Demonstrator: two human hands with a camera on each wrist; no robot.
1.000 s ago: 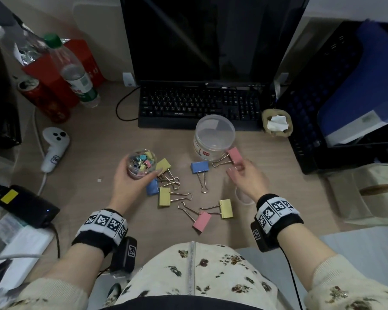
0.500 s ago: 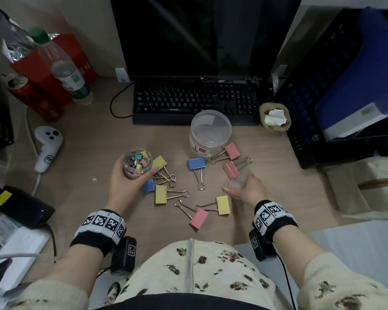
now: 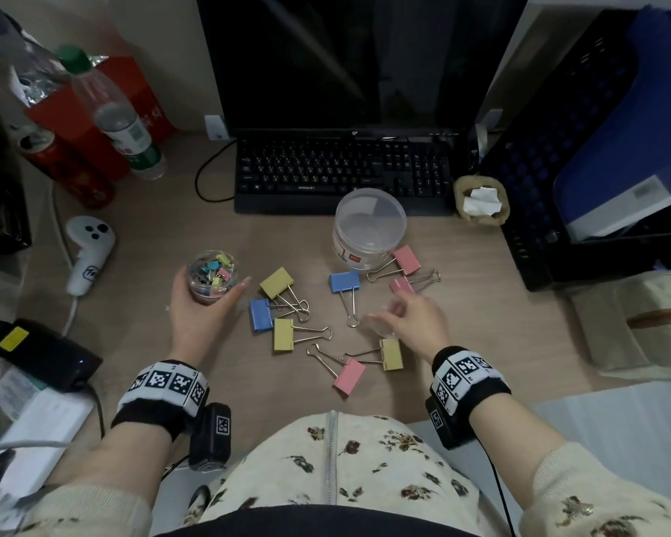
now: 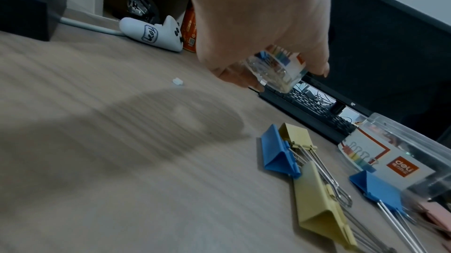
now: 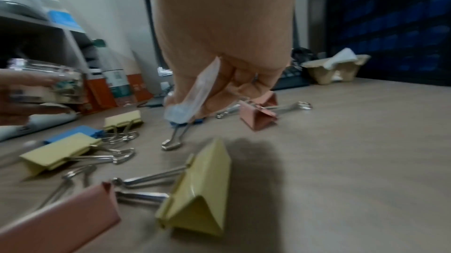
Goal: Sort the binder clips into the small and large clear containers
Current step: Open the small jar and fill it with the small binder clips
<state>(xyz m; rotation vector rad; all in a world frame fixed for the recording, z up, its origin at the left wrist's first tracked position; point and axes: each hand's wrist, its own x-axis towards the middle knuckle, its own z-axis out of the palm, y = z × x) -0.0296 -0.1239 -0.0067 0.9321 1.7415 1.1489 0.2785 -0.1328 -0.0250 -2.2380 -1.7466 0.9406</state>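
My left hand [image 3: 206,304] grips the small clear container [image 3: 212,275], full of small coloured clips and lifted a little off the desk [image 4: 275,70]. A thin clear lid [image 3: 380,323] is pinched edge-on in my right hand [image 3: 399,315], shown close in the right wrist view [image 5: 195,93]. The large clear container [image 3: 369,230] stands empty in front of the keyboard. Several large binder clips lie between my hands: yellow [image 3: 276,281], blue [image 3: 260,313], blue [image 3: 344,281], pink [image 3: 406,259], yellow [image 3: 391,354], pink [image 3: 349,375].
A black keyboard [image 3: 341,172] and monitor stand behind. A white controller [image 3: 88,257], a bottle [image 3: 121,122] and a red can [image 3: 66,164] sit at the left, a black power brick [image 3: 43,354] nearer. A black crate [image 3: 582,149] and a paper cup [image 3: 481,201] flank the right.
My right hand left the pink clips by the large container, drew back to the clear lid on the desk, and now holds it lifted, shifted left. The left hand keeps holding the small container.
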